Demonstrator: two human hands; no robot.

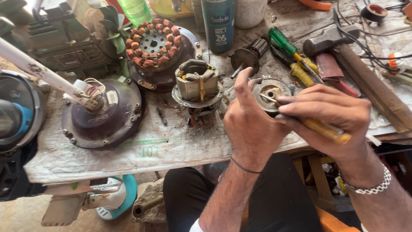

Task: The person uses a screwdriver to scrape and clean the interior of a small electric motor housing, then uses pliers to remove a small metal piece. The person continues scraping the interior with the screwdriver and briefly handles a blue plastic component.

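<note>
Screwdriver work on a small motor end cover

The right hand [328, 118] grips a yellow-handled screwdriver [319, 126], tip on the round metal cover [270, 92] that the left hand [251, 124] fingers clasp above the surface [128, 154], beside a stator [197, 86].

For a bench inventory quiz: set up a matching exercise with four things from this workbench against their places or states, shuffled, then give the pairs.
Things:
1. Yellow screwdriver
2. Green screwdriver
3. Hammer
4. Copper-wound stator

Places or states:
A. Lying on the cloth beside yellow-handled pliers
B. Held in the right hand, tip at the round metal cap
C. Sitting in a dark round housing at the back
D. Resting at the right, head toward the back, wooden handle toward the bench edge

Pairs: 1-B, 2-A, 3-D, 4-C
</note>
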